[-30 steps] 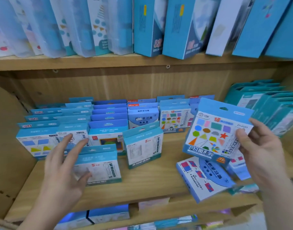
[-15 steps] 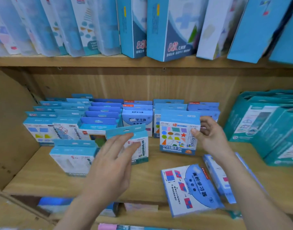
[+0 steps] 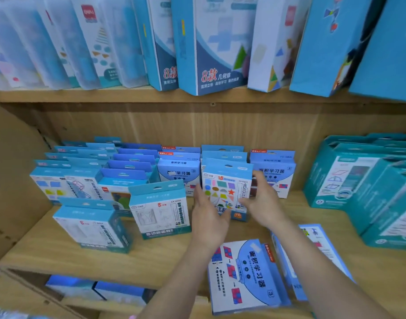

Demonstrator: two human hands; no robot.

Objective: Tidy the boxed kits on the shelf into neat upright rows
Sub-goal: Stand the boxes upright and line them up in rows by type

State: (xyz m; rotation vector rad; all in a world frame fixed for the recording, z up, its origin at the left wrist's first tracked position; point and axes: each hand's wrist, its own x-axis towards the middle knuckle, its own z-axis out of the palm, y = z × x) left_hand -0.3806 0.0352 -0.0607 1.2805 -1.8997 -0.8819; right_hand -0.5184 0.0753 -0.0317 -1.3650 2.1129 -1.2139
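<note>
A blue boxed kit with coloured shapes [image 3: 226, 187] stands upright at the front of a row on the wooden shelf [image 3: 151, 256]. My left hand [image 3: 208, 217] touches its left edge and lower front. My right hand [image 3: 264, 203] holds its right side, fingers bent round the edge. Two teal-edged kits [image 3: 160, 208] [image 3: 93, 226] stand loose in front of the left rows. A flat kit with red and blue squares [image 3: 245, 275] lies face up at the shelf's front, and another flat kit [image 3: 312, 249] lies beside it under my right forearm.
Rows of upright blue kits [image 3: 105, 171] fill the back left. Large teal boxes [image 3: 363, 185] stand at the right. Tall boxes [image 3: 211, 42] lean on the upper shelf. More boxes [image 3: 93, 288] sit on the shelf below.
My right hand carried the shapes kit from mid-air down to the front of its row. My left hand left the loose teal kits and moved right onto the shapes kit.
</note>
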